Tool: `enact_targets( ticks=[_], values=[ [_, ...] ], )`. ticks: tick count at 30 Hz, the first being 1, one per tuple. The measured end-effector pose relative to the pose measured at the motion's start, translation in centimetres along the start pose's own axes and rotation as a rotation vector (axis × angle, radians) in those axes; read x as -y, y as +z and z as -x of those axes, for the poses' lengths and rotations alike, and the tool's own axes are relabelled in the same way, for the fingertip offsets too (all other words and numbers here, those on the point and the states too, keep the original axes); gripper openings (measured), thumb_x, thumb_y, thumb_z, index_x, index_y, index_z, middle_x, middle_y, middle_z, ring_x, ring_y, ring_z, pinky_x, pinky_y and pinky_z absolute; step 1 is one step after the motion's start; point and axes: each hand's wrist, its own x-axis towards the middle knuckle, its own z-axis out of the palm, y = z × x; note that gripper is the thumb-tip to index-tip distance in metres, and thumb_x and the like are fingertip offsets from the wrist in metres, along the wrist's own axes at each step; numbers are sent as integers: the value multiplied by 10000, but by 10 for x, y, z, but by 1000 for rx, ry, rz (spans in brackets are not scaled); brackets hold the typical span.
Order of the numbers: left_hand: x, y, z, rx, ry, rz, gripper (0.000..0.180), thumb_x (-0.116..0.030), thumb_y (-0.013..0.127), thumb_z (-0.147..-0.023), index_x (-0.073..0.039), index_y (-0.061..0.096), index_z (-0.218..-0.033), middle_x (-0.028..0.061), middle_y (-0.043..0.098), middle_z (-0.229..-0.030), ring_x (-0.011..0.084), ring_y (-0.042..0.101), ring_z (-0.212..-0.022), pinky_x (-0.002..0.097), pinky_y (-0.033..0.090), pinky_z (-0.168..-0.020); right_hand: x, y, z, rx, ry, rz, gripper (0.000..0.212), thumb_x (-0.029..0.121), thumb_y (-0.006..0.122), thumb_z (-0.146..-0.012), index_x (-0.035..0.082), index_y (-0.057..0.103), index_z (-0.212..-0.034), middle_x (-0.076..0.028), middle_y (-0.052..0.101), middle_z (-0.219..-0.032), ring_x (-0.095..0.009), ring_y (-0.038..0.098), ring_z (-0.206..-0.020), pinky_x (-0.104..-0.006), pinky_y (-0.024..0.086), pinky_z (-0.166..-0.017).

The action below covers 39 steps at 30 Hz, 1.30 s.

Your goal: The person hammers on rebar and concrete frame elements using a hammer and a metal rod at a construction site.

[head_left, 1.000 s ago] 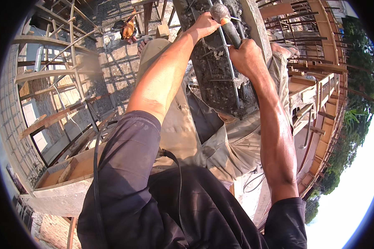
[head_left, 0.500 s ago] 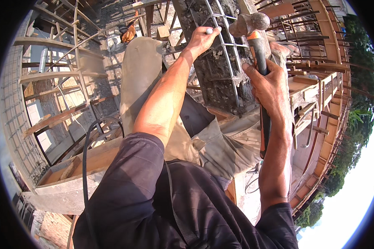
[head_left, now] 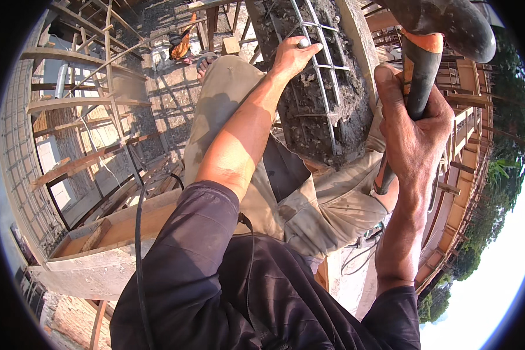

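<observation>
My left hand is closed around a metal rod; only its blunt round end shows above the fist, and the lower part is hidden. The fist is over a rough concrete beam, next to exposed steel rebar tied with thin cross bars. In my right hand is a hammer, gripped by its black and orange handle. Its dark metal head is raised at the upper right, close to the camera and apart from the rod. My legs, in tan trousers, are on both sides of the beam.
Timber scaffolding poles and a rebar grid fill the left. A wooden formwork trough lies lower left, with a black cable in front. Wooden formwork curves along the right, before trees.
My right hand has lifted the hammer up and to the right, away from the beam and nearer the camera. My left hand still grips the rod, slightly shifted right in view.
</observation>
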Motion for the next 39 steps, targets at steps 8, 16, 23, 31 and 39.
enact_targets(
  ticks=[8, 16, 23, 31, 39],
  values=[
    [5, 9, 6, -18, 76, 82, 336, -236, 829, -817, 9, 607, -874, 6, 597, -759, 106, 520, -705, 316, 467, -651, -86, 86, -24, 220, 252, 328, 371, 311, 655, -881, -37, 638, -754, -113, 574, -574, -169, 579, -569, -390, 481, -591],
    [12, 11, 8, -49, 45, 55, 332, -176, 834, -801, -7, 644, -1015, 3, 626, -860, 85, 534, -756, 273, 480, -702, 43, 54, -22, -277, -84, -246, 363, 274, 713, -928, 84, 518, -687, 43, 383, -509, -61, 373, -398, -245, 291, -375],
    [16, 15, 8, 83, 83, -67, 317, -44, 785, -782, -45, 636, -1062, 5, 609, -909, 115, 542, -820, 286, 492, -758, -126, 96, -29, 84, 199, 453, 356, 258, 662, -862, -27, 598, -659, -99, 583, -552, -193, 620, -574, -383, 506, -628],
    [22, -7, 3, 95, 73, -82, 266, -49, 800, -762, -54, 634, -971, -29, 606, -895, 97, 532, -837, 280, 463, -749, 13, 54, -13, -115, 20, -68, 353, 253, 707, -879, 37, 571, -635, -9, 514, -529, -84, 459, -469, -289, 375, -483],
    [30, -27, -22, 264, 26, -65, 189, -77, 781, -798, -65, 689, -964, -18, 667, -902, 102, 604, -865, 284, 482, -821, -107, 80, -34, 87, 124, 220, 297, 222, 644, -835, -72, 665, -801, -167, 642, -647, -242, 649, -642, -388, 508, -664]
  ],
)
